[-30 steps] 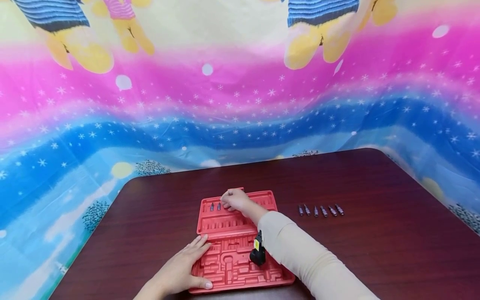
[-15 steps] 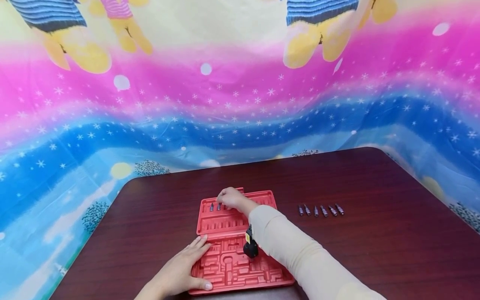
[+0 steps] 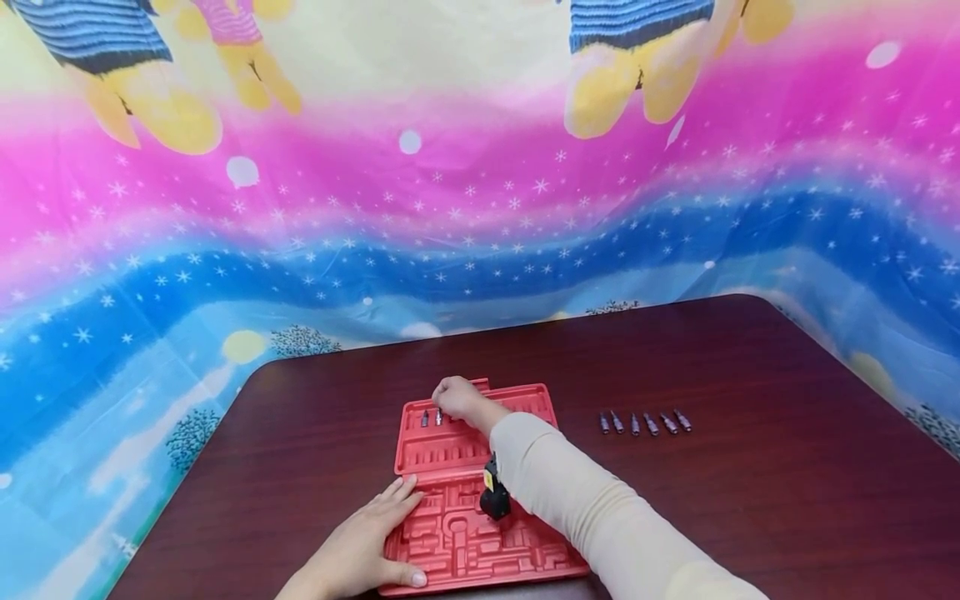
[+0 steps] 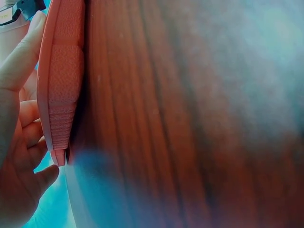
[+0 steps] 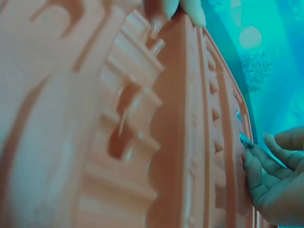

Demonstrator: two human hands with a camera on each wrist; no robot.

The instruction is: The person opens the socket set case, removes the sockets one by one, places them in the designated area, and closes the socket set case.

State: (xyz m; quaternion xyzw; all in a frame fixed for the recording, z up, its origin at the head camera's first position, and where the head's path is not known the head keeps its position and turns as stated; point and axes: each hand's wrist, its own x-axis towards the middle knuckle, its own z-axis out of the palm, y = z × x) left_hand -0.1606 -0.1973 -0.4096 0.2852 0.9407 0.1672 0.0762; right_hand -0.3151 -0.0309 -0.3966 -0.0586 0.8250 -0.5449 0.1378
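A red moulded tool case [image 3: 480, 567] lies unfolded on the table, its lid half farther away. Two screwdriver bits, the outer bit [image 3: 425, 418] and its neighbour [image 3: 438, 416], are in slots at the lid's upper left. My right hand [image 3: 461, 400] reaches over the lid; in the right wrist view its thumb and fingertips [image 5: 251, 148] come together at the neighbour bit [image 5: 245, 140]. What lies under the palm is hidden. My left hand [image 3: 360, 537] rests on the case's near left side, fingers extended; the left wrist view shows it along the case edge [image 4: 64, 71].
To the right of the case, several loose screwdriver bits [image 3: 635, 424] stand in a row on the dark wooden table [image 3: 750, 500]. A black wrist camera [image 3: 495, 500] hangs over the case's lower half. A colourful printed cloth [image 3: 480, 208] rises behind the table.
My right hand and forearm have shifted slightly left across the lid, toward the second bit. The left hand stays at the case, and the loose bits have not moved.
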